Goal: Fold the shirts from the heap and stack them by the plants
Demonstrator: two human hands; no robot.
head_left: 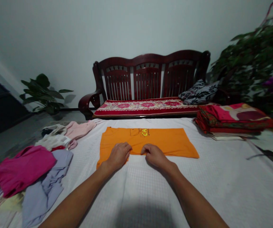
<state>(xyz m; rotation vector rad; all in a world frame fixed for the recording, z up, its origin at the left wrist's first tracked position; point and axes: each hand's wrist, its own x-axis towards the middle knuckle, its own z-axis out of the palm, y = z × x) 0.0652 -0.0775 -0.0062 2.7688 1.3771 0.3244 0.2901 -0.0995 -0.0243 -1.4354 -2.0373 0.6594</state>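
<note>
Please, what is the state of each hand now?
Left hand: curled on the orange garment; grip hidden.
Right hand: closed, pinching its near edge.

On the folded, flat-lying orange fabric garment (168,142), the large yellow letters "CA" (144,132) can be read near the far edge; small dark lettering (150,132) is printed beside them, too small to be made out.

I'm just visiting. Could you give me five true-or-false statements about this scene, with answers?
1. The left hand and right hand both touch the orange garment. True.
2. The folded stack is left of that garment. False: the stack is to its right.
3. A patterned pillow lies on the wooden bench. True.
4. The magenta garment lies under the right hand. False: it lies far left.
5. Two plants are visible. True.
</note>
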